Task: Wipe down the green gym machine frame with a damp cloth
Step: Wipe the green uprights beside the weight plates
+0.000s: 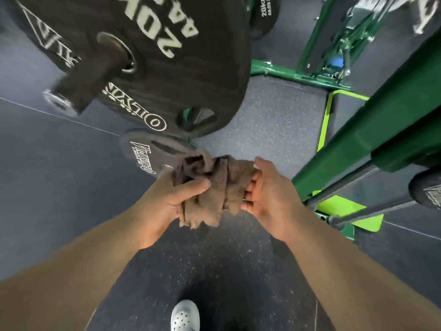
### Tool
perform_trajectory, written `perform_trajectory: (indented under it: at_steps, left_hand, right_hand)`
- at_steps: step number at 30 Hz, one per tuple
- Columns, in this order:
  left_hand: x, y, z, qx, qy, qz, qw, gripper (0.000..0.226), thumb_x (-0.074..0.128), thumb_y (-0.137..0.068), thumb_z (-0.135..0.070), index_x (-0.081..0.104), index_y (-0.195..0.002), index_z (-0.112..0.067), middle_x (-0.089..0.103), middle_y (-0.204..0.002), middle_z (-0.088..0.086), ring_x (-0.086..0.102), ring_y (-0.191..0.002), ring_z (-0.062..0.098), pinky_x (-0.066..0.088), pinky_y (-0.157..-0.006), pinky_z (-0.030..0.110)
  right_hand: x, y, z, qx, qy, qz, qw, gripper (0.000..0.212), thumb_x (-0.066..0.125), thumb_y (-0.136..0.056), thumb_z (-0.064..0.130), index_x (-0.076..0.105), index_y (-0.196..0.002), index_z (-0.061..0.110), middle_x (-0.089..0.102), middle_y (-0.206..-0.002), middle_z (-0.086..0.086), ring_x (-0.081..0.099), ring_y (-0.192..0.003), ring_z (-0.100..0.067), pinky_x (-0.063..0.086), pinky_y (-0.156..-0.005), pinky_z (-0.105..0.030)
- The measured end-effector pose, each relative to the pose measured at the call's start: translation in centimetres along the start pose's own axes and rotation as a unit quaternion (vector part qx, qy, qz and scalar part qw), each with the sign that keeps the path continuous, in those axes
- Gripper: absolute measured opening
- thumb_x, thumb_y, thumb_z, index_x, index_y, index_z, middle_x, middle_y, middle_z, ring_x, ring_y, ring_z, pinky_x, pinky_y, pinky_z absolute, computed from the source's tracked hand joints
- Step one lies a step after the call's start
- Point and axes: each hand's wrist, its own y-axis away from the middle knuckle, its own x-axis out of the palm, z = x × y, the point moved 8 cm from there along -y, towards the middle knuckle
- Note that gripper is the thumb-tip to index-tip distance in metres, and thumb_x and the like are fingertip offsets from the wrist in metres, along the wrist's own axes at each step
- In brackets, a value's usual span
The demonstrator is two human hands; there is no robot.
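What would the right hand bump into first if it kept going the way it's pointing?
The brown cloth: the right hand points up and left, and its fingers already touch it. Past the cloth is the big black weight plate, but how far away is unclear.

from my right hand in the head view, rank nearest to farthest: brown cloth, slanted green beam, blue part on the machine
1. brown cloth: held by the right hand, on its left side.
2. slanted green beam: just off to its right.
3. blue part: far ahead, low on the machine.
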Motion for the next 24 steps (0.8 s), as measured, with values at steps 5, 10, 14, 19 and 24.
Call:
perform_trajectory:
  at_steps: [5, 10, 14, 19, 24]
  left_hand:
    - [-1.1, 6.1, -7.1, 0.028, -0.003, -0.091, 0.995, 0.024, 0.063, -0.088, -0.016, 0.066, -0.107, -0.001, 0.073, -0.094, 0.015, 0.07, -0.076, 0.026, 0.056, -0.063, 0.028]
    - [-3.2, 12.4, -14.7, 0.086, 0.025, -0.151, 0.985, 0.024, 0.06, -0.083, -0.004, 0.069, -0.1, -0.019, 0.072, -0.092, 0.018, 0.068, -0.07, 0.025, 0.058, -0.067, 0.035]
    - [-4.6, 16.0, -20.8, 0.136, 0.097, -0.134, 0.977, 0.033, 0.064, -0.079, -0.011, 0.064, -0.11, 0.001, 0.071, -0.084, 0.015, 0.068, -0.055, 0.022, 0.051, -0.042, 0.025]
    - [-10.5, 18.3, -28.3, 0.216, 0.133, -0.178, 0.951, 0.036, 0.07, -0.072, -0.01, 0.066, -0.107, -0.002, 0.072, -0.088, 0.011, 0.071, -0.07, 0.021, 0.055, -0.053, 0.027]
    - [-20.2, 19.5, -34.0, 0.225, 0.118, -0.195, 0.947, 0.01, 0.056, -0.091, -0.002, 0.056, -0.096, -0.01, 0.063, -0.084, 0.011, 0.065, -0.067, 0.02, 0.052, -0.049, 0.024]
  right_hand:
    - [5.9, 6.1, 8.1, -0.108, 0.093, 0.081, 0.986, 0.016, 0.063, -0.091, 0.01, 0.068, -0.106, 0.009, 0.074, -0.089, -0.005, 0.07, -0.082, -0.019, 0.055, -0.078, -0.031]
    - [10.4, 12.1, 15.8, -0.214, 0.16, 0.095, 0.959, 0.033, 0.057, -0.086, -0.014, 0.069, -0.093, 0.017, 0.072, -0.079, -0.001, 0.069, -0.071, -0.014, 0.06, -0.069, -0.032]
    - [14.6, 15.6, 21.3, -0.29, 0.226, 0.067, 0.928, 0.041, 0.064, -0.082, -0.01, 0.069, -0.096, 0.028, 0.07, -0.084, 0.006, 0.065, -0.076, -0.009, 0.053, -0.069, -0.026]
    - [20.9, 16.4, 26.3, -0.32, 0.19, 0.058, 0.926, 0.03, 0.081, -0.077, 0.019, 0.072, -0.106, 0.024, 0.076, -0.101, 0.0, 0.072, -0.096, -0.017, 0.055, -0.093, -0.035]
    - [30.0, 14.4, 29.9, -0.348, 0.185, 0.037, 0.918, 0.011, 0.076, -0.083, 0.016, 0.076, -0.092, 0.022, 0.075, -0.097, -0.004, 0.07, -0.09, -0.02, 0.053, -0.093, -0.038]
